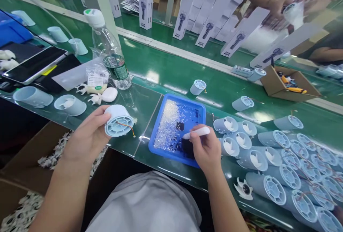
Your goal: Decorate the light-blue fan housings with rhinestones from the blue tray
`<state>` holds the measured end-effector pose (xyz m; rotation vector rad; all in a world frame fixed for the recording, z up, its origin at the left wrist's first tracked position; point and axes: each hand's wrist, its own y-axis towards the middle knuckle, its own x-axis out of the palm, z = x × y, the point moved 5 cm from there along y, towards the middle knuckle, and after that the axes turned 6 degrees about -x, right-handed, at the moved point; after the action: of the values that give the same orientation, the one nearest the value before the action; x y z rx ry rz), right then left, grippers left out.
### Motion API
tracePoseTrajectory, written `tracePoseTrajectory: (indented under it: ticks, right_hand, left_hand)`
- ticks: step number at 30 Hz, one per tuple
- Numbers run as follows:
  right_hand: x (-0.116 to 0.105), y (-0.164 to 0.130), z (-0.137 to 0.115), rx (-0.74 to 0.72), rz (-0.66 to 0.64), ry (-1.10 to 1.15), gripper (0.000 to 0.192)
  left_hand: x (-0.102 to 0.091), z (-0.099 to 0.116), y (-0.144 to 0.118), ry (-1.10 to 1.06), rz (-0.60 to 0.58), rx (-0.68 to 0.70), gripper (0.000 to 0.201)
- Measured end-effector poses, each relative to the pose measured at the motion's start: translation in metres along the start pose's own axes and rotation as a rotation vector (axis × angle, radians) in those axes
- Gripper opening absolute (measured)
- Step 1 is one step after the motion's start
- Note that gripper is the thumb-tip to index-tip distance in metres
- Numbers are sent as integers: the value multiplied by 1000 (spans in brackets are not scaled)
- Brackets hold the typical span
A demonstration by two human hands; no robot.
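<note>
Cylinder (118,116) of spoked pale-blue plastic sits in the left grip (89,132).

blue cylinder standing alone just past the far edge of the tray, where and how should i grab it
Likely by the curved side wall of the blue cylinder, coming from the left: the body is round, and the thin wire shows at the right of its ribbed end.

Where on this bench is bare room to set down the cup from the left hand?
Bare patches: between the bottle and the blue tray; and behind the tray, left of the lone cup. It is crowded right of the right hand, with cups, and around the phone.
</note>
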<state>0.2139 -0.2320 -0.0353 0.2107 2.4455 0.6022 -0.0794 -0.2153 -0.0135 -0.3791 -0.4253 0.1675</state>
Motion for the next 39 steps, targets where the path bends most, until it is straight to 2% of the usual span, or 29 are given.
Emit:
tracePoseTrajectory:
  ticks: [13, 16, 20, 21, 23, 25, 26, 28, 31, 35, 39]
  right_hand:
    - [4, -4, -7, -71, -36, -62, 9]
    - [4, -3, -2, -16, -65, -41, 10]
    - [-4, 5, 9, 60, 121, 3, 14]
    - [-3, 9, 11, 65, 126, 2, 14]
    - [2, 18, 10, 70, 37, -5, 13]
    - [5, 23, 4, 93, -17, 15, 12]
    - [3, 23, -2, 111, 7, 51, 12]
    - [-5, 18, -18, 140, 166, 185, 12]
    - [-11, 6, -49, 102, 308, 426, 13]
    - [-7, -4, -71, 93, 258, 574, 16]
    - [-3, -5, -74, 63, 207, 603, 15]
  left_hand:
    - [1, -5, -6, 30, -7, -29, 18]
    - [4, -7, -6, -17, -10, -47, 15]
    - [9, -15, -2, -135, 25, -115, 11]
    - [11, -17, 0, -174, 43, -121, 12]
    - [15, -19, 3, -234, 73, -122, 15]
    - [20, -20, 4, -256, 102, -120, 15]
    - [23, -20, 4, -258, 122, -116, 15]
    - [31, -21, 2, -251, 131, -108, 14]
    - [49, -23, -3, -236, 45, -89, 13]
    - [67, -26, -11, -213, -70, -75, 16]
    - [74, -26, -18, -149, -100, -40, 16]
